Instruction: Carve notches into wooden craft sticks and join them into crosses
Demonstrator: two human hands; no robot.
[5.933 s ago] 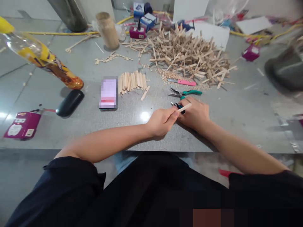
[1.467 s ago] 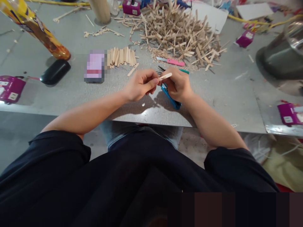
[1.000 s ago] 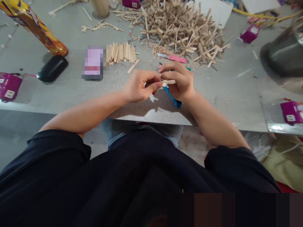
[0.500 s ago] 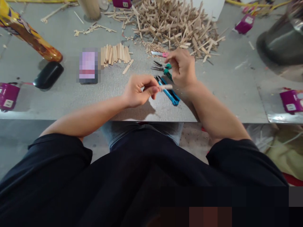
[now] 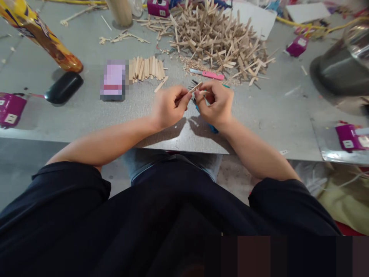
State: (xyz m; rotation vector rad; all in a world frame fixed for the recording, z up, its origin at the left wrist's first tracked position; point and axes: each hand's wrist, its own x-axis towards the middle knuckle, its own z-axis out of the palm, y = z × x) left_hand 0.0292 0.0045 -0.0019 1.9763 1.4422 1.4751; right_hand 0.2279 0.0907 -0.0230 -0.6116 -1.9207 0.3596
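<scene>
while the left hand point(image 5: 172, 106) pinches a wooden craft stick point(image 5: 196, 87), the right hand point(image 5: 216, 104) grips a thin pale sliver point(image 5: 205, 92) just beside it. the stick is above the grey tabletop point(image 5: 276, 115), near a pink-handled knife point(image 5: 212, 75); a blue-handled tool point(image 5: 213, 129) lies partly hidden below the right hand.

We log the stick point(image 5: 196, 87) in hand as pale tan and the knife point(image 5: 208, 74) as pink-handled. We also record purple boxes point(image 5: 298, 46), a black case point(image 5: 63, 87), a grey tabletop point(image 5: 271, 115).

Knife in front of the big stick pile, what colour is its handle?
The knife's handle is bright pink, seen in the head view.
</scene>
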